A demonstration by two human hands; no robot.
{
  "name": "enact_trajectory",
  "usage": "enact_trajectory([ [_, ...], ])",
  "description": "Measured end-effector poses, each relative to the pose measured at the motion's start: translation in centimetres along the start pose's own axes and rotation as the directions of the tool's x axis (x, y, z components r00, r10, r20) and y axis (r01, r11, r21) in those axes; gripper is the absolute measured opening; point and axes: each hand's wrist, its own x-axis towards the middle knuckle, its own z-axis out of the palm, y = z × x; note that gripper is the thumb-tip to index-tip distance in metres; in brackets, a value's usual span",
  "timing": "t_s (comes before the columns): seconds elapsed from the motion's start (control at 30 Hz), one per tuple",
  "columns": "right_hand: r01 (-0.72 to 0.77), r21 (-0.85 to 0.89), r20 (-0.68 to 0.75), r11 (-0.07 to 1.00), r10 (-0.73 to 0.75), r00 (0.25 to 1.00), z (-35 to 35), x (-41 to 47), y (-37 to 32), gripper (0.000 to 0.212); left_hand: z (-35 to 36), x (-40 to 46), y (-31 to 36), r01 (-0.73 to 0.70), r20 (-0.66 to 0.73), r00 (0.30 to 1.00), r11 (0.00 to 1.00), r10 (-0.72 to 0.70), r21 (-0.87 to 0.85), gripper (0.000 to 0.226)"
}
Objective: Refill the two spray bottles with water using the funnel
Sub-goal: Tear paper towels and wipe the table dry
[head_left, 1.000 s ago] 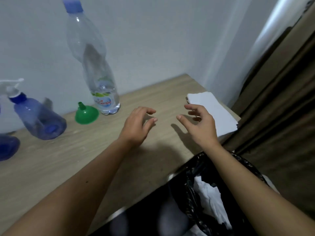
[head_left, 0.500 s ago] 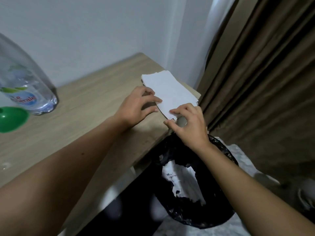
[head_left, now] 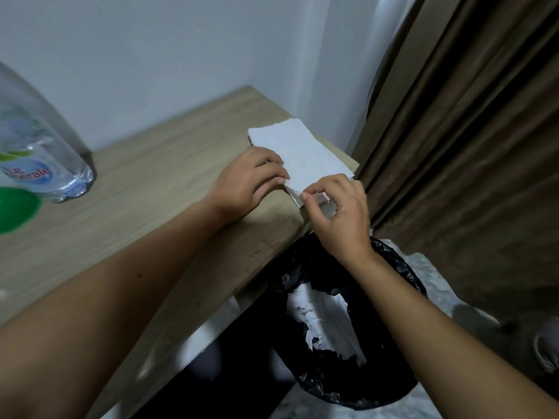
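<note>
Funnel (head_left: 16,208), green, is seen at the head view's left edge beside the water bottle (head_left: 36,146), while tissue stack (head_left: 298,157) is steadied by left hand (head_left: 246,181), fingers flat, and its corner pinched by right hand (head_left: 338,213); one sheet is best peeled slowly.

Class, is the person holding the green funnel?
No: the funnel lies untouched at left; both hands are on the tissues.
</note>
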Motion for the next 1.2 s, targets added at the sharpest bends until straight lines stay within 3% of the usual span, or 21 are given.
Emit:
enact_trajectory([
  [0.13,0.045,0.055,-0.005,0.997,-0.045,0.999,-1.1,1.0,-0.8,0.007,-0.2,0.0,0.2,0.038,0.018,0.999,0.999,-0.038,0.003,0.030],
  [0.27,0.063,0.090,0.039,0.994,-0.066,0.997,-2.1,1.1,-1.2,0.004,-0.4,0.2,0.3,0.057,-0.037,0.998,0.997,-0.055,0.043,0.015],
  [0.47,0.042,0.170,0.069,0.984,-0.054,0.996,-4.3,0.7,-1.2,0.009,-1.3,0.2,0.1,0.065,-0.017,0.998,0.990,-0.064,0.124,0.015],
  [0.67,-0.010,0.232,0.077,0.973,-0.008,0.997,-5.6,0.5,-2.0,0.004,-4.3,-1.6,0.5,0.255,-0.025,0.967,0.962,-0.254,0.094,0.020],
  [0.83,-0.030,0.293,0.048,0.956,0.017,0.999,-4.5,0.8,-5.1,0.008,-8.8,-4.7,1.1,0.437,-0.137,0.890,0.899,-0.435,-0.016,0.013],
  [1.03,-0.089,0.405,0.096,0.910,0.055,0.994,-0.9,0.6,-9.7,0.008,-14.9,-11.1,2.4,0.518,-0.236,0.816,0.849,-0.527,-0.102,0.015],
  [1.2,-0.110,0.447,0.207,0.888,0.017,0.978,3.2,-1.4,-14.2,0.011,-19.4,-19.3,3.7,0.672,-0.295,0.650,0.711,-0.700,-0.206,0.008],
])
